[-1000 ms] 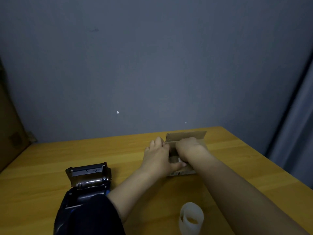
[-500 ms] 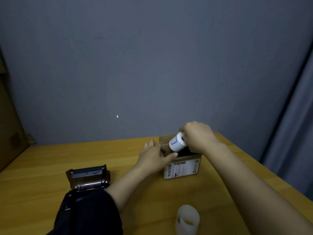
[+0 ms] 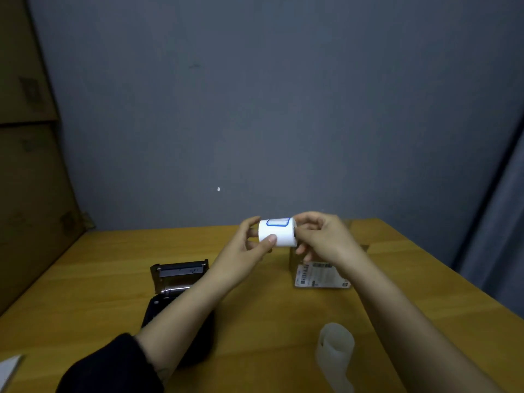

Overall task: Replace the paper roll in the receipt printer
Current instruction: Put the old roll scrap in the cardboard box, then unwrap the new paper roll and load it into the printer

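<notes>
Left forearm (image 3: pixel 181 313) covers the open printer (image 3: pixel 177 275); box (image 3: pixel 320 275) behind.

wooden table (image 3: pixel 85 293), grey wall (image 3: pixel 255 109), curtain (image 3: pixel 504 236)

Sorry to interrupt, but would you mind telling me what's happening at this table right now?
A person is swapping the paper in a receipt printer, which sits open on the wooden table. Both hands, left hand and right hand, hold a fresh white paper roll in the air above a small cardboard box. A loose curl of paper stands nearer the person. The new roll is not yet loaded.
</notes>
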